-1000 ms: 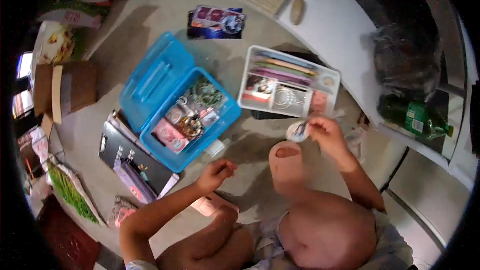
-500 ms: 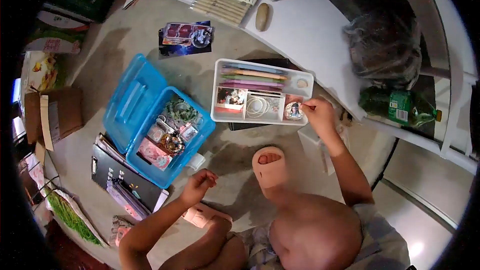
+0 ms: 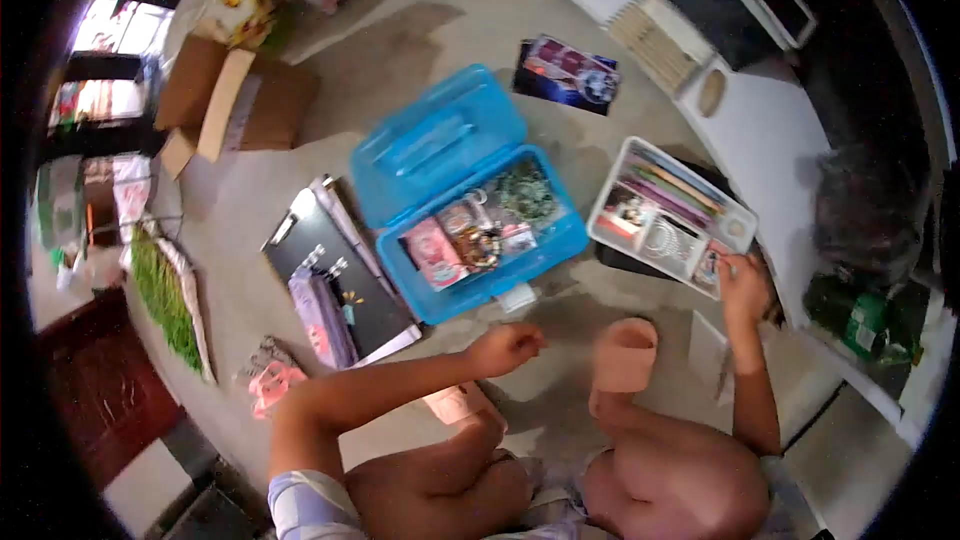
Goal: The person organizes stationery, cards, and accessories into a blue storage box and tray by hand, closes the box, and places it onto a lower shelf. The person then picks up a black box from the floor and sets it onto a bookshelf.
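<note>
1. Resting in the compartment at the near right corner of the white tray (image 3: 611, 185), the small round trinket (image 3: 711, 263) is partly covered by the fingers of the right hand (image 3: 745, 290); whether it is pinched or released cannot be told.
2. The left hand (image 3: 508, 348) is held half-curled above the floor, near the front edge of the blue box (image 3: 548, 272); no object can be seen in it.
3. The trinket is judged light and stiff, with a smooth face that could slip or be scratched; it is best taken by opposite points of its rim.
4. By contrast, the pale bead loops (image 3: 670, 241) beside it, along the tray's near edge, look slack and easily snagged; they are best lifted as a bundle.
5. The tray is judged rigid and fairly light. It is best gripped by both short edges and kept level, since the pens (image 3: 680, 188) along its far edge could roll.
</note>
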`<state>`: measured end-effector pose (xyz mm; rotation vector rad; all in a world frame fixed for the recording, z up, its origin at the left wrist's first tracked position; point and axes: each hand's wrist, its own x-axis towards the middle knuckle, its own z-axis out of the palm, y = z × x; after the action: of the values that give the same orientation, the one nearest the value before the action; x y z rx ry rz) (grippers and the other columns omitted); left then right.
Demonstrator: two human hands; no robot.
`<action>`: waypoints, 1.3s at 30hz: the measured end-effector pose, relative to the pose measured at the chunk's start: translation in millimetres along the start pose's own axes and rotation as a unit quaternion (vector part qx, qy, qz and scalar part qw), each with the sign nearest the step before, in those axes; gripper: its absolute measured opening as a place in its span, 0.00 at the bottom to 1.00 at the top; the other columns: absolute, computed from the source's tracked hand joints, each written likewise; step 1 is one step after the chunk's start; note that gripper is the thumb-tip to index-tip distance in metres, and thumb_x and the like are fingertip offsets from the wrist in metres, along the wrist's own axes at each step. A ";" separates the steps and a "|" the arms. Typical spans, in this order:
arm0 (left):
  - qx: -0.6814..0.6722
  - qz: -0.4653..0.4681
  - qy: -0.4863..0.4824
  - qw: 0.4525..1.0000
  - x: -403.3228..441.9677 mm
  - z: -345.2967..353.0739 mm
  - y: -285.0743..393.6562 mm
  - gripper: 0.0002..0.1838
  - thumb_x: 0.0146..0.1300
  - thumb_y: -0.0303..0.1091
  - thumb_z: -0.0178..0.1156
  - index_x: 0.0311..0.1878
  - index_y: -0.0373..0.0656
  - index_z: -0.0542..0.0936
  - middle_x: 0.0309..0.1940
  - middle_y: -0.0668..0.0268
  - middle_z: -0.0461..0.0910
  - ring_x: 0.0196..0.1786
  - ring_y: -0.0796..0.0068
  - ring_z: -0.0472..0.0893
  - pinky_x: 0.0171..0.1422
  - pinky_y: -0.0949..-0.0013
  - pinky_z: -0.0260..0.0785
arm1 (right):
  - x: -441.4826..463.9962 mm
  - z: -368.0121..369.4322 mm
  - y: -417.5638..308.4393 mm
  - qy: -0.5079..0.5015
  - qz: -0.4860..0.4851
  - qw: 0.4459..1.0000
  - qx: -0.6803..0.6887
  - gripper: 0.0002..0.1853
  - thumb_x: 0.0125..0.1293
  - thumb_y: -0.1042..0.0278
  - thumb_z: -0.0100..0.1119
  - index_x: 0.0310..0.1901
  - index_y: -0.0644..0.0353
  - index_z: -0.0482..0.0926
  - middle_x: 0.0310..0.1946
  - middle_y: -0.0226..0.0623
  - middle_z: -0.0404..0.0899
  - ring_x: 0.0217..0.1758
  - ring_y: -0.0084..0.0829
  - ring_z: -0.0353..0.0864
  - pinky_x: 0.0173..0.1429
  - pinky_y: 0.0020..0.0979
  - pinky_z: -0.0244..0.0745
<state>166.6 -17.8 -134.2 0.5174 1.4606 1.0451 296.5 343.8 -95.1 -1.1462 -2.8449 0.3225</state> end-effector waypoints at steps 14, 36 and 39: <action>0.137 0.146 0.092 0.975 54.8 -115.7 191.7 0.07 0.56 0.25 0.51 0.39 0.37 0.74 0.24 0.63 0.76 0.27 0.78 0.75 0.33 0.74 0.68 | 5.2 -26.1 -5.2 -0.095 0.044 0.994 -0.041 0.12 0.50 0.62 0.60 0.36 0.55 0.76 0.32 0.41 0.76 0.32 0.42 0.76 0.35 0.41 0.70; 0.154 0.157 0.362 0.906 297.8 -134.1 148.2 0.18 0.51 0.28 0.56 0.45 0.41 0.62 0.42 0.56 0.70 0.41 0.62 0.75 0.41 0.60 0.70 | 34.8 -77.3 -36.1 -0.145 0.137 0.947 0.252 0.07 0.58 0.69 0.55 0.37 0.61 0.74 0.27 0.37 0.76 0.28 0.26 0.75 0.34 0.25 0.69; -0.237 0.178 0.201 0.934 217.9 -105.7 184.7 0.21 0.53 0.16 0.44 0.48 0.45 0.52 0.42 0.60 0.66 0.40 0.68 0.73 0.35 0.68 0.71 | 39.0 -70.2 -60.3 -0.125 0.014 0.925 0.358 0.07 0.57 0.71 0.55 0.38 0.61 0.74 0.30 0.36 0.75 0.29 0.24 0.74 0.33 0.24 0.67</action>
<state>-23.0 219.6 -111.7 0.2248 1.4173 1.8196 236.6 340.4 -14.7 -1.0196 -2.4885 1.4492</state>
